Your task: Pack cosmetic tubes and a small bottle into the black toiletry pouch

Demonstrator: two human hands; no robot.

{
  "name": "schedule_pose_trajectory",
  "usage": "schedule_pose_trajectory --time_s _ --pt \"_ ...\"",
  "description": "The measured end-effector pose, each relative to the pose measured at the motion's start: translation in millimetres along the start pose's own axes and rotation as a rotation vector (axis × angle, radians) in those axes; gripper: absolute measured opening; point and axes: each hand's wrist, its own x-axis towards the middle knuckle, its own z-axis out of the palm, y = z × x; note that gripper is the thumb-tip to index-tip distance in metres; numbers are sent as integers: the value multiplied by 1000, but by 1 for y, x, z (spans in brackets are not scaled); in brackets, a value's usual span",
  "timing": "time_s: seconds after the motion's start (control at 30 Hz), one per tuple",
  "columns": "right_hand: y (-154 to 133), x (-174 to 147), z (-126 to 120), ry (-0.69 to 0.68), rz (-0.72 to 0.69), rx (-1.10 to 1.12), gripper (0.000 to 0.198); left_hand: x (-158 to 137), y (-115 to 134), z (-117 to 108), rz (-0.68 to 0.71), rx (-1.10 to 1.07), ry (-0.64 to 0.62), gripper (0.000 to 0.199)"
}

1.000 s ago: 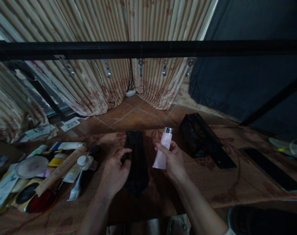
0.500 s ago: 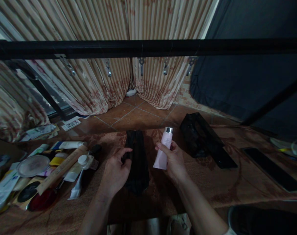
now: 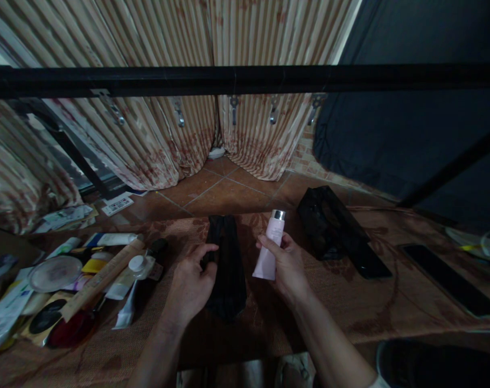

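Note:
My right hand [image 3: 287,264] is closed around a pale pink squeeze tube [image 3: 269,248] with a silver cap. The tube is tilted, cap end pointing away from me. To its left, a long black bag [image 3: 229,269] lies on the cloth-covered table. My left hand [image 3: 194,277] is at the bag's left side, thumb and index finger curled about its edge; the other fingertips are hidden.
Tubes, jars, compacts and a small white-capped bottle [image 3: 142,265] crowd the left side of the table [image 3: 362,307]. At right lie another black bag [image 3: 321,226] and a dark phone-like slab [image 3: 450,277]. A black bar [image 3: 245,80] crosses beyond, with hooks below it.

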Motion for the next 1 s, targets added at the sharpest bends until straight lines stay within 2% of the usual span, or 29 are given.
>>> schedule_pose_trajectory --time_s 1.0 --pt "0 0 0 -5 10 -4 47 0 0 -1 17 4 1 39"
